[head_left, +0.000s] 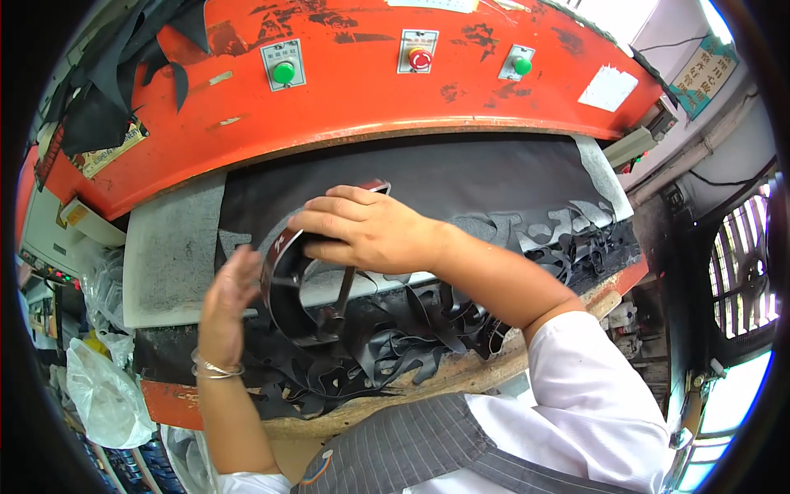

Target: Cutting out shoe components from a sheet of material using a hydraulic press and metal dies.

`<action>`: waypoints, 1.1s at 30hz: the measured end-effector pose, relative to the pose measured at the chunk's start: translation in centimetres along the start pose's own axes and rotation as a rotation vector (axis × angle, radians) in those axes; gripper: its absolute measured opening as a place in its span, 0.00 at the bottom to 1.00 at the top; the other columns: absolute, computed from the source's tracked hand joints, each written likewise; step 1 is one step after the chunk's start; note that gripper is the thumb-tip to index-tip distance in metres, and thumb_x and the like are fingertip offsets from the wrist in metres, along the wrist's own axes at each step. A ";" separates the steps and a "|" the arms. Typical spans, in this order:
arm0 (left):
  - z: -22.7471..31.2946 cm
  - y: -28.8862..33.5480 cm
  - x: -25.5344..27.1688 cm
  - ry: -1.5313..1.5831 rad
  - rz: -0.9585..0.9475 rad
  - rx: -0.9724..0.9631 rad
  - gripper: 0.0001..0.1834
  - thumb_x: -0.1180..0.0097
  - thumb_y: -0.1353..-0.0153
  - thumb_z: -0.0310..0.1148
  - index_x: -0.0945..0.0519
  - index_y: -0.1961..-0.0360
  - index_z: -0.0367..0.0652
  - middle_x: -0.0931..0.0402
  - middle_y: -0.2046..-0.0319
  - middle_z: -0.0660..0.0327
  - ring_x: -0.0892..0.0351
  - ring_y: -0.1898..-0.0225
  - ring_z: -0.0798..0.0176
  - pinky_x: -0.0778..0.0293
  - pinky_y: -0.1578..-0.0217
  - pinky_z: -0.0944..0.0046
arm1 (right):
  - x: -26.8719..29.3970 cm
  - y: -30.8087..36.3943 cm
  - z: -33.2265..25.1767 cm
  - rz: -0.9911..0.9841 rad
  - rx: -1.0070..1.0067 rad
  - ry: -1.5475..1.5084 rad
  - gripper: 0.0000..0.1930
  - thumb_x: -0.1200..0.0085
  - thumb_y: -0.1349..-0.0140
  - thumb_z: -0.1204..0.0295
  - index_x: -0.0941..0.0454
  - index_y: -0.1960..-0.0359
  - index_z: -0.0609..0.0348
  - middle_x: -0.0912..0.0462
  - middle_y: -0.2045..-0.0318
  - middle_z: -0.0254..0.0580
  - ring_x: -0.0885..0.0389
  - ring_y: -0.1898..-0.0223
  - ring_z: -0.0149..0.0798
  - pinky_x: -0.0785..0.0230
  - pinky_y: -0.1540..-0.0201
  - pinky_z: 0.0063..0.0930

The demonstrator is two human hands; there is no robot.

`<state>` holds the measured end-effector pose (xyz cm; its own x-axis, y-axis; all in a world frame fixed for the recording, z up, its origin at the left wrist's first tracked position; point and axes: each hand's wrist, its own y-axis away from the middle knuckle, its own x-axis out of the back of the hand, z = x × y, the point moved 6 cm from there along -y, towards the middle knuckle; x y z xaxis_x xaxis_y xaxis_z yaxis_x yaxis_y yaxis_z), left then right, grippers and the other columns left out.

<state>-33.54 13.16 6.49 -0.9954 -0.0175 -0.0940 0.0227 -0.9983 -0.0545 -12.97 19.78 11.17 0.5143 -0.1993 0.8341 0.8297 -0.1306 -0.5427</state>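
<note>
A curved steel cutting die (284,284) with dark walls and a cross brace is tilted above the front of the cutting bed. My right hand (370,230) grips its upper rim, fingers bent over the edge. Beside the die's left wall is my left hand (233,284), slightly blurred, with fingers stretched out and nothing seen in them. Whether it touches the die I cannot tell. Behind both hands lies a black leather-like sheet (395,169) on the pale cutting board (169,276). Cut-out gaps run along the sheet's near edge.
Black curled offcuts (387,337) heap along the near edge. The orange press beam (346,90) spans the far side, carrying green buttons (283,72) and a red stop knob (420,58). Black scraps (107,107) hang at far left; a clear plastic bag (107,395) sits below.
</note>
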 end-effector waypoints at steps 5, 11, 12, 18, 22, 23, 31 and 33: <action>-1.6 0.5 -8.7 0.337 -0.058 0.168 0.27 0.44 0.41 0.30 0.33 0.43 0.29 0.26 0.49 0.48 0.22 0.50 0.53 0.24 0.50 0.55 | 4.8 1.5 0.5 0.114 -0.056 0.099 0.16 0.46 0.50 0.71 0.20 0.57 0.51 0.32 0.39 0.44 0.34 0.38 0.48 0.44 0.35 0.48; -4.3 -1.5 -13.9 0.959 0.218 0.059 0.21 0.52 0.36 0.30 0.33 0.44 0.32 0.27 0.49 0.49 0.25 0.48 0.53 0.26 0.48 0.50 | 1.8 8.7 -2.2 -0.075 -0.710 -0.382 0.48 0.32 0.57 0.47 0.38 0.34 0.49 0.47 0.37 0.77 0.41 0.40 0.73 0.49 0.37 0.59; -4.5 -1.9 -14.3 0.940 0.268 0.028 0.20 0.52 0.36 0.30 0.33 0.45 0.32 0.27 0.49 0.49 0.26 0.46 0.54 0.29 0.46 0.52 | 2.0 8.4 -2.6 -0.085 -0.713 -0.252 0.46 0.28 0.61 0.51 0.33 0.37 0.50 0.43 0.39 0.73 0.37 0.42 0.69 0.45 0.38 0.56; -7.7 -4.7 -19.5 0.719 0.191 0.007 0.26 0.52 0.31 0.39 0.37 0.40 0.30 0.32 0.42 0.50 0.35 0.38 0.57 0.40 0.37 0.60 | 1.6 14.4 4.6 -0.064 -0.709 -0.349 0.37 0.24 0.67 0.56 0.21 0.50 0.51 0.35 0.42 0.65 0.35 0.43 0.62 0.38 0.40 0.46; -12.9 -5.1 -16.9 -0.073 0.413 -0.109 0.31 0.55 0.30 0.42 0.44 0.36 0.29 0.33 0.40 0.46 0.33 0.39 0.53 0.39 0.39 0.60 | 0.8 17.0 9.9 -0.273 -0.543 -0.294 0.35 0.26 0.65 0.55 0.21 0.50 0.52 0.35 0.41 0.62 0.37 0.40 0.59 0.43 0.38 0.45; -13.5 -4.8 -16.7 -0.252 0.480 -0.065 0.32 0.54 0.31 0.41 0.44 0.35 0.29 0.33 0.40 0.44 0.34 0.38 0.50 0.40 0.38 0.58 | 0.8 17.4 11.0 -0.269 -0.532 -0.299 0.35 0.26 0.65 0.55 0.21 0.50 0.52 0.35 0.41 0.62 0.37 0.40 0.59 0.43 0.38 0.45; -14.0 -3.9 -19.6 -0.987 0.398 -0.054 0.41 0.51 0.41 0.31 0.56 0.31 0.32 0.34 0.37 0.49 0.38 0.34 0.51 0.57 0.32 0.49 | -2.8 19.0 12.8 -0.524 -0.358 -0.310 0.36 0.27 0.64 0.53 0.21 0.49 0.49 0.35 0.39 0.59 0.37 0.39 0.55 0.46 0.36 0.45; -14.1 -4.3 -19.6 -0.985 0.396 -0.059 0.41 0.51 0.42 0.31 0.56 0.31 0.32 0.34 0.37 0.49 0.38 0.34 0.51 0.57 0.32 0.49 | -3.1 19.5 13.0 -0.528 -0.348 -0.335 0.36 0.28 0.64 0.52 0.21 0.48 0.48 0.36 0.39 0.59 0.38 0.38 0.55 0.48 0.35 0.48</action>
<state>-12.86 18.54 -5.46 -0.5512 -0.4053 0.7293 0.3398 -0.9074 -0.2474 4.49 30.52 -0.74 0.1484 0.2776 0.9492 0.8974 -0.4411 -0.0113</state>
